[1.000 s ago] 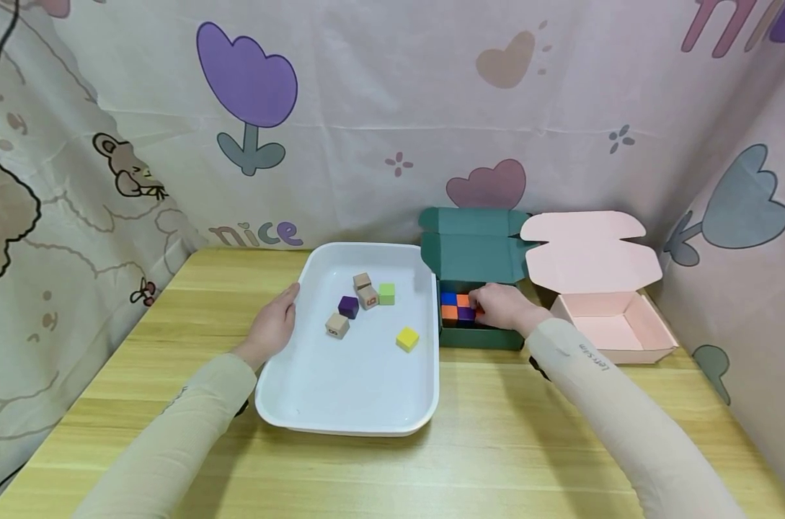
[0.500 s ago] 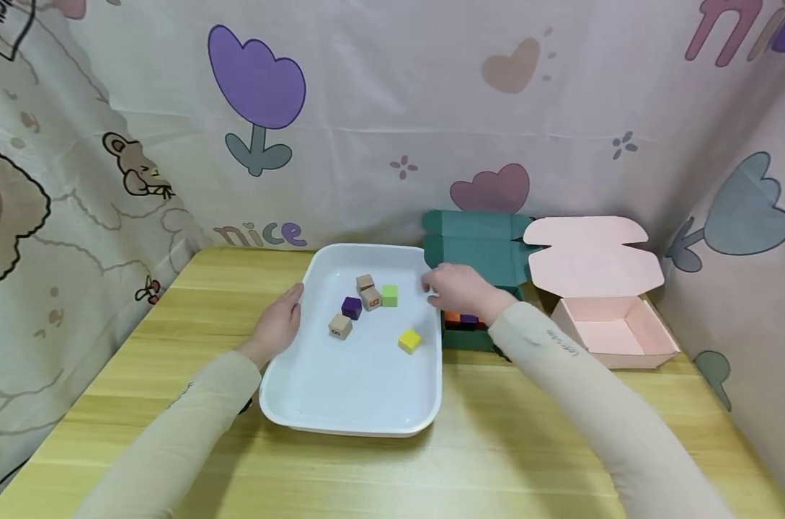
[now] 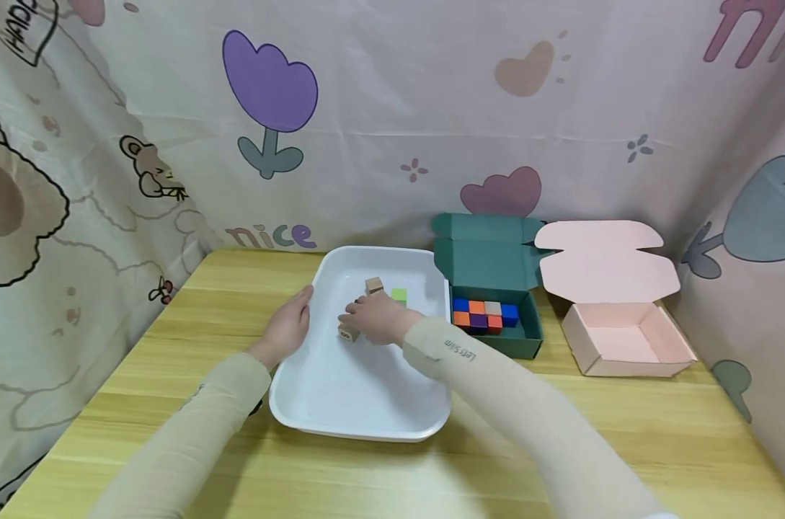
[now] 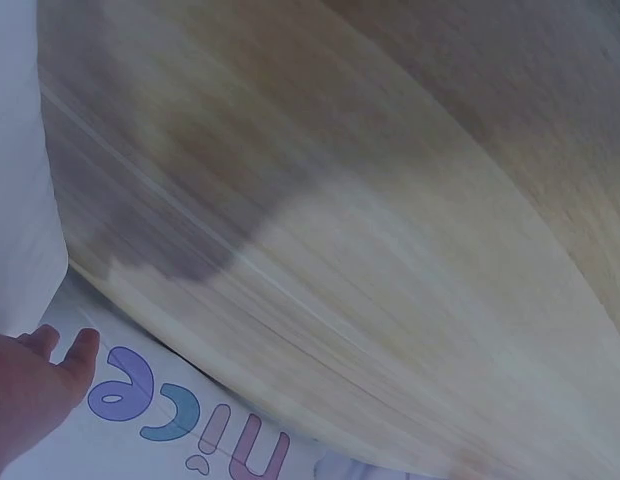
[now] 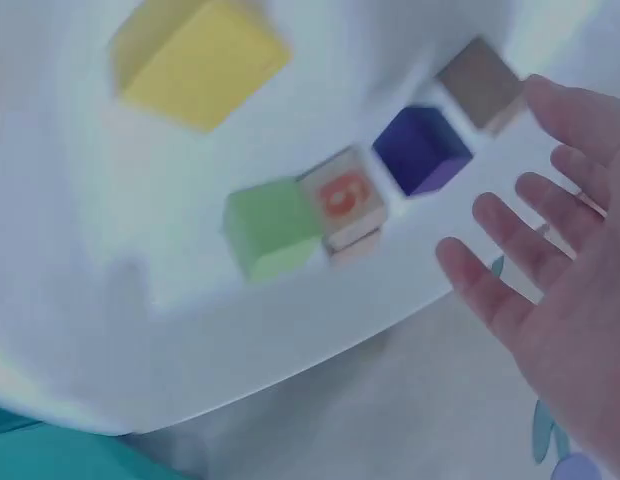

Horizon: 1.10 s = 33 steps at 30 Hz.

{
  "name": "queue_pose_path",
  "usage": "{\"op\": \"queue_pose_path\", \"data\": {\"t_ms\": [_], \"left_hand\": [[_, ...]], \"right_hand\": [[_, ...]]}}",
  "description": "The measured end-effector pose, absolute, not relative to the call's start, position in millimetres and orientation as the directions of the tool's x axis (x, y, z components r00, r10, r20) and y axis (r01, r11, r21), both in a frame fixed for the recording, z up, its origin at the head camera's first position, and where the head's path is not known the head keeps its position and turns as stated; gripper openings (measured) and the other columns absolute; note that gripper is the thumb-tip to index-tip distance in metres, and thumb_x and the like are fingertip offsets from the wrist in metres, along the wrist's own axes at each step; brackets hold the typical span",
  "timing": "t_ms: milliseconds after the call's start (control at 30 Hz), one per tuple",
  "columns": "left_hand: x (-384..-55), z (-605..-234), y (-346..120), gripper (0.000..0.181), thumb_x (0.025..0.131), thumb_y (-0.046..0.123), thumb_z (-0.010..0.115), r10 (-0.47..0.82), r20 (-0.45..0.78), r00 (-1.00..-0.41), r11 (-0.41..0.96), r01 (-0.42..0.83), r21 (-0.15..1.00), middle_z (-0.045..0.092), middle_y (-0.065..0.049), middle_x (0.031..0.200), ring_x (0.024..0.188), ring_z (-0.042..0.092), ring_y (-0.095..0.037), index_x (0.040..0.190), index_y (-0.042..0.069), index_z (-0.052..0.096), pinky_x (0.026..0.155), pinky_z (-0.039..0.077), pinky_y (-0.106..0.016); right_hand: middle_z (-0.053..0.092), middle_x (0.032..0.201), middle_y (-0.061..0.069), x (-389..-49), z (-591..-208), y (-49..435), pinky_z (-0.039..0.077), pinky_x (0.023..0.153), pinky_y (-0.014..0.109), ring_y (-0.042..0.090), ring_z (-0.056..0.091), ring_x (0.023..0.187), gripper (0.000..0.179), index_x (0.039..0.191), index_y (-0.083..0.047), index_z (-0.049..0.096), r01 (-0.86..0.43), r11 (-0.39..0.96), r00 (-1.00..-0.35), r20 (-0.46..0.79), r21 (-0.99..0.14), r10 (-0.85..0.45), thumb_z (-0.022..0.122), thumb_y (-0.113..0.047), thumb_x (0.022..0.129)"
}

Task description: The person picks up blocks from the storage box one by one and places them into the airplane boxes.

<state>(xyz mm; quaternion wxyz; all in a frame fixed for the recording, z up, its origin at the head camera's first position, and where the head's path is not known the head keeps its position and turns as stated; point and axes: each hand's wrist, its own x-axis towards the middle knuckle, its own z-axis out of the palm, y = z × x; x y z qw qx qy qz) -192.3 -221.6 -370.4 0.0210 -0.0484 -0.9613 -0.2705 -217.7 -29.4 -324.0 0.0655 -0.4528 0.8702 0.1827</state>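
Note:
My left hand (image 3: 283,328) rests along the left rim of the white tray (image 3: 360,396), its fingers fairly straight against the side. Over the tray, my right hand (image 3: 380,318) reaches in with fingers spread and nothing between them. In the right wrist view its fingertips come near a plain wooden cube (image 5: 480,84) and a purple cube (image 5: 422,150). Beside these lie a wooden cube with a red 6 (image 5: 342,198), a light green cube (image 5: 272,228) and a yellow cube (image 5: 205,65). From the head, the right hand and sleeve hide the purple and yellow cubes.
Right of the tray stands an open green box (image 3: 528,339) holding several coloured cubes and a wooden one. Further right is an open pink box (image 3: 626,358), lid folded back. A printed curtain (image 3: 373,94) hangs behind the wooden table (image 3: 483,461).
My right hand has moved left, from the cubes in the green box to over those in the tray. The left hand stays at the tray's rim. The head view has shifted slightly.

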Motion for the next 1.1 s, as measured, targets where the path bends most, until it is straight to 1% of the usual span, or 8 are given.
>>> {"op": "queue_pose_path", "data": {"t_ms": [133,200,300,400,500,700,900,1100], "left_hand": [[-191,-371,-221,0.047,0.100,0.007,0.030,0.079,0.090,-0.993,0.854,0.114,0.507,0.026,-0.024,0.150,0.138,0.028,-0.038,0.144,-0.007,0.024,0.116,0.026,-0.049],[-191,-371,-220,0.047,0.100,0.007,0.031,0.077,0.090,-0.993,0.852,0.112,0.512,0.026,-0.023,0.150,0.138,0.028,-0.038,0.144,-0.007,0.025,0.116,0.027,-0.048],[-192,-371,-220,0.047,0.100,0.007,0.030,0.076,0.087,-0.993,0.850,0.111,0.515,0.026,-0.023,0.150,0.138,0.027,-0.037,0.144,-0.007,0.024,0.116,0.026,-0.048],[-192,-371,-220,0.047,0.100,0.007,0.030,0.076,0.091,-0.993,0.849,0.112,0.516,0.026,-0.023,0.150,0.139,0.027,-0.037,0.144,-0.006,0.024,0.116,0.026,-0.048],[-193,-372,-220,0.046,0.100,0.007,0.030,0.073,0.095,-0.993,0.852,0.112,0.511,0.026,-0.023,0.150,0.139,0.027,-0.037,0.144,-0.007,0.024,0.116,0.026,-0.047],[-193,-372,-220,0.046,0.100,0.006,0.030,0.074,0.099,-0.992,0.859,0.113,0.499,0.027,-0.023,0.150,0.138,0.028,-0.037,0.144,-0.007,0.025,0.116,0.026,-0.048],[-194,-371,-220,0.047,0.100,0.007,0.029,0.074,0.083,-0.994,0.858,0.106,0.503,0.026,-0.023,0.151,0.139,0.027,-0.036,0.145,-0.005,0.023,0.116,0.026,-0.047],[-193,-372,-222,0.047,0.100,0.007,0.029,0.070,0.075,-0.995,0.857,0.098,0.506,0.025,-0.023,0.151,0.139,0.026,-0.036,0.145,-0.005,0.023,0.116,0.026,-0.048]], "right_hand": [[0.031,0.153,-0.010,-213,-330,-40,0.041,0.110,0.037,0.015,0.037,0.136,0.056,0.145,-0.033,0.033,-0.811,0.504,-0.584,-0.353,0.298,-0.731,0.050,-0.013,0.096],[0.030,0.153,-0.010,-212,-331,-41,0.039,0.112,0.037,0.014,0.037,0.137,0.056,0.146,-0.033,0.032,-0.813,0.506,-0.582,-0.377,0.289,-0.720,0.050,-0.011,0.096],[0.044,0.145,-0.006,-212,-331,-42,0.044,0.107,0.034,0.014,0.049,0.127,0.050,0.142,-0.030,0.040,-0.817,0.518,-0.577,-0.377,0.256,-0.724,0.050,-0.011,0.096],[0.059,0.128,-0.004,-213,-331,-43,0.051,0.099,0.030,0.013,0.059,0.113,0.038,0.132,-0.025,0.052,-0.816,0.524,-0.578,-0.348,0.245,-0.738,0.052,-0.013,0.096],[0.065,0.116,-0.002,-214,-333,-43,0.053,0.093,0.026,0.012,0.062,0.104,0.030,0.124,-0.021,0.058,-0.816,0.516,-0.577,-0.339,0.259,-0.743,0.052,-0.012,0.096],[0.069,0.109,-0.001,-213,-336,-41,0.055,0.090,0.025,0.012,0.065,0.095,0.027,0.121,-0.018,0.059,-0.809,0.535,-0.587,-0.336,0.242,-0.736,0.051,-0.013,0.096],[0.069,0.110,0.000,-211,-336,-41,0.055,0.091,0.026,0.014,0.066,0.099,0.025,0.118,-0.017,0.059,-0.811,0.526,-0.584,-0.333,0.256,-0.740,0.054,-0.011,0.094],[0.067,0.105,0.004,-212,-332,-37,0.056,0.087,0.025,0.015,0.064,0.094,0.020,0.113,-0.013,0.059,-0.807,0.560,-0.588,-0.324,0.186,-0.741,0.055,-0.013,0.093]]}}
